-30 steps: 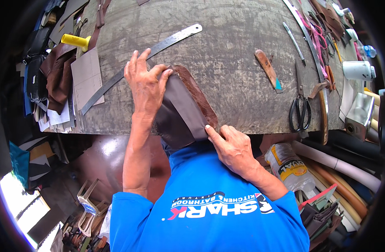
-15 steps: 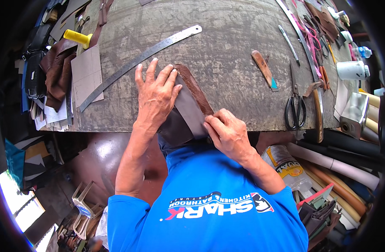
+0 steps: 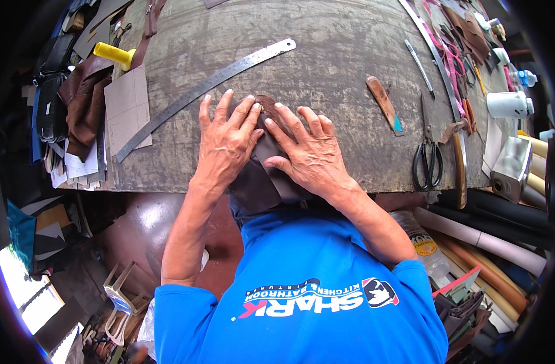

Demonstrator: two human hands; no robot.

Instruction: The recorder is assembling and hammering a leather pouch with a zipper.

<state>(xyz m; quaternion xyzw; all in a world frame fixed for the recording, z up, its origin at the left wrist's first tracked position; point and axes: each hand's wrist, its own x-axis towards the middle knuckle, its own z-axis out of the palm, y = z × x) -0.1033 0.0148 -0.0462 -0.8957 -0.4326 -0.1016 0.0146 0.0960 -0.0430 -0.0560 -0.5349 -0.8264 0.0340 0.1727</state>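
Dark grey-brown leather (image 3: 257,181) lies at the near table edge in front of me, its lower end reaching over the edge toward my shirt. At its far end a brown, rough-surfaced strip (image 3: 267,104) shows between my fingertips. My left hand (image 3: 224,145) rests on the left side of the piece, fingers stretched out and holding nothing. Pressed flat over the right side is my right hand (image 3: 314,151), its fingers spread and covering most of the strip. Beyond my left fingers a steel ruler (image 3: 213,85) lies slantwise on the table.
Right of my hands lie a wooden-handled blade (image 3: 384,104), a pen (image 3: 418,68), black-handled scissors (image 3: 427,164) and a hammer (image 3: 459,167). A metal can (image 3: 511,168) and white jar (image 3: 509,105) stand farther right. Cardboard (image 3: 127,106) and brown leather (image 3: 86,109) are left.
My right hand has gone from pinching the strip's near right end to lying spread over it, farther up and left. My left hand stays nearly in place.
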